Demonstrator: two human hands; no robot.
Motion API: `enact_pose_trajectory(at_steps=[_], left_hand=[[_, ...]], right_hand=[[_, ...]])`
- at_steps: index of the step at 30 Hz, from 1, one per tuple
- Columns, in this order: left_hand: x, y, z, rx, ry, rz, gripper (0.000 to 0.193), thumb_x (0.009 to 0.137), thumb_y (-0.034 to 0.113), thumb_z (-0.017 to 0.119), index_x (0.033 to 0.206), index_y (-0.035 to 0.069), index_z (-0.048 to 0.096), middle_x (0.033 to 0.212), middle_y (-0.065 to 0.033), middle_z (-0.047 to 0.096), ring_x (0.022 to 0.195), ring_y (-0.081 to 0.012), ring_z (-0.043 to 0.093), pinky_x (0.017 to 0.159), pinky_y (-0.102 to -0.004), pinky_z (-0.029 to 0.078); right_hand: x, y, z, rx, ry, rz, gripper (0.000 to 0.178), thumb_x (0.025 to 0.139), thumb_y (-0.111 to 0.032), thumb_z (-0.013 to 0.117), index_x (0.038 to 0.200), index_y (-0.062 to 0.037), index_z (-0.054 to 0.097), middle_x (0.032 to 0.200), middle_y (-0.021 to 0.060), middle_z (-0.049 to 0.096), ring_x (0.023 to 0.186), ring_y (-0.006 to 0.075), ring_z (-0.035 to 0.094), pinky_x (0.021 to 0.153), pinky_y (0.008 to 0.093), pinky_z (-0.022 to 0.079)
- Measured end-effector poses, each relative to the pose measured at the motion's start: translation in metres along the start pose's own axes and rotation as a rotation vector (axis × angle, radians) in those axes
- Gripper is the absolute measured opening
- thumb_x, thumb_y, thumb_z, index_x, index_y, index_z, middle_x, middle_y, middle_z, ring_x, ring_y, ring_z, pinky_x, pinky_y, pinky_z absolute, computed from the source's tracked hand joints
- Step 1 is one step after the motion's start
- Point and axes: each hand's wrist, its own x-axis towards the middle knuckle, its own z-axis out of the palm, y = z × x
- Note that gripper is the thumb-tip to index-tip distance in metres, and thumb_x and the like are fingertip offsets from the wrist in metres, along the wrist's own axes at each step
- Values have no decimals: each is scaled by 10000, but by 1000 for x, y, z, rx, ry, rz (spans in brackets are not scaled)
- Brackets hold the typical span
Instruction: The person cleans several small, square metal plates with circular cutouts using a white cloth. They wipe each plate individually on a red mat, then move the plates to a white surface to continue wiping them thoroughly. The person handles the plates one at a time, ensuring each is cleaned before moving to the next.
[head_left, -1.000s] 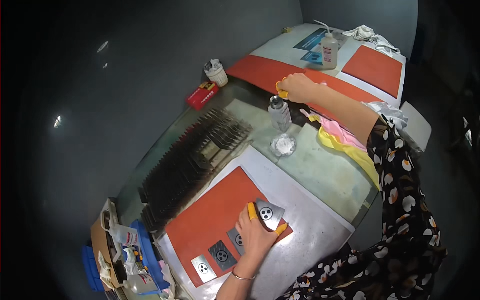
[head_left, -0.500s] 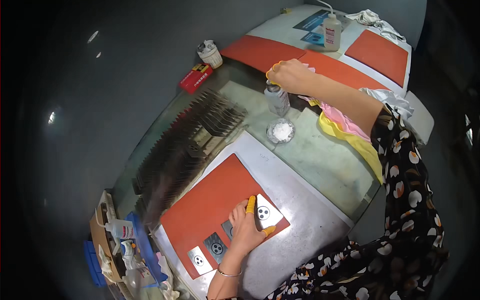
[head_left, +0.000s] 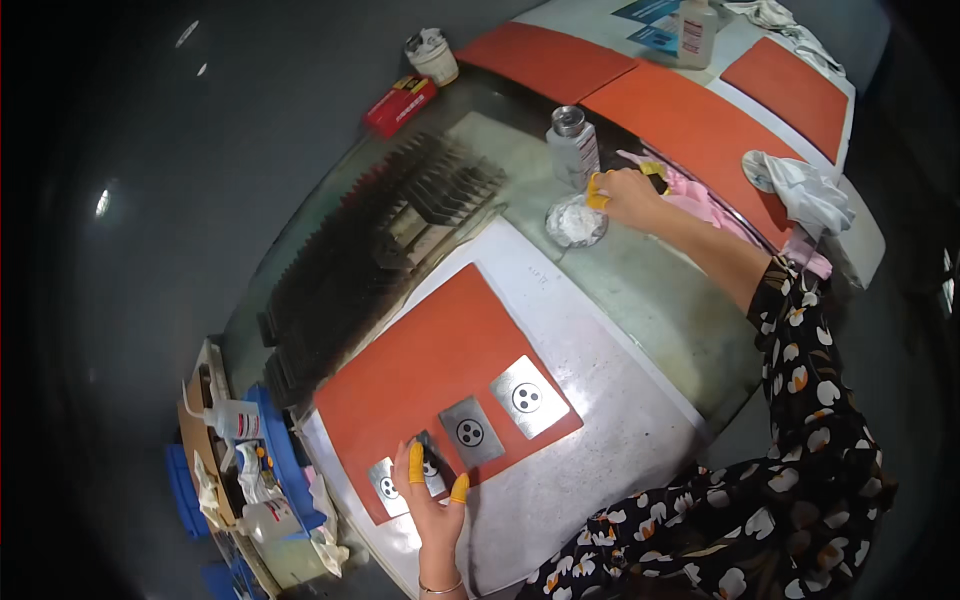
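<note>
Straddling a dark metal plate (head_left: 434, 472) at the lower centre of the frame, the left hand (head_left: 435, 515) is holding its yellow-capped thumb and forefinger spread apart; whether they are gripping the plate's edges I cannot tell. A lighter plate (head_left: 382, 477) is lying just to its left, partly hidden by the hand, while a grey plate (head_left: 470, 434) and a bright plate (head_left: 526, 397) are lying to its right. All four are showing over a red mat (head_left: 400, 375), which is resting on a pale sheet (head_left: 625, 430). At centre left, a dark finned rack (head_left: 340, 275) is stretching diagonally.

Above centre, a round dish (head_left: 590, 242) is holding white fluffy material (head_left: 576, 220). The right hand (head_left: 632, 200) is hovering just beside its right edge, fingers bunched together; whether they are pinching anything I cannot tell. Just behind the dish, a clear bottle (head_left: 572, 152) is standing upright. Farther off, toward the top, a red box (head_left: 400, 106) and a white cup (head_left: 432, 62) are sitting close together.
</note>
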Motion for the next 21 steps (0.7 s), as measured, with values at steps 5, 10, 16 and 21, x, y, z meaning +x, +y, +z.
enact_pose_trajectory(at_steps=[5,10,16,21], left_hand=[[-24,-10,-9,-2,94,-86,694,670,58,737,1283,5,417,1315,-191,401,1220,-360,367,1007,-426,312],[-27,-16,-12,89,41,-107,775,642,156,780,1295,11,387,1346,-173,384,1276,-363,320,1050,-487,224],[7,-12,-12,103,-146,15,898,591,279,814,1307,-14,358,1400,-177,325,1327,-353,250,1078,-524,154],[38,-11,2,99,-266,119,920,560,277,824,1313,-7,379,1395,-143,364,1333,-314,259,1091,-508,139]], right_hand=[[-4,15,4,-23,-4,-144,206,677,-114,627,873,-51,625,808,177,636,778,344,611,690,452,471],[-4,3,-4,-234,11,-93,138,763,-128,582,856,-32,617,793,211,621,760,372,602,686,468,462],[-9,-22,-19,-223,-15,-109,167,806,-176,577,874,-30,618,850,210,621,767,374,598,684,463,455],[-72,-106,-42,130,-134,-230,193,809,-223,605,887,-47,617,844,168,627,793,354,598,696,428,462]])
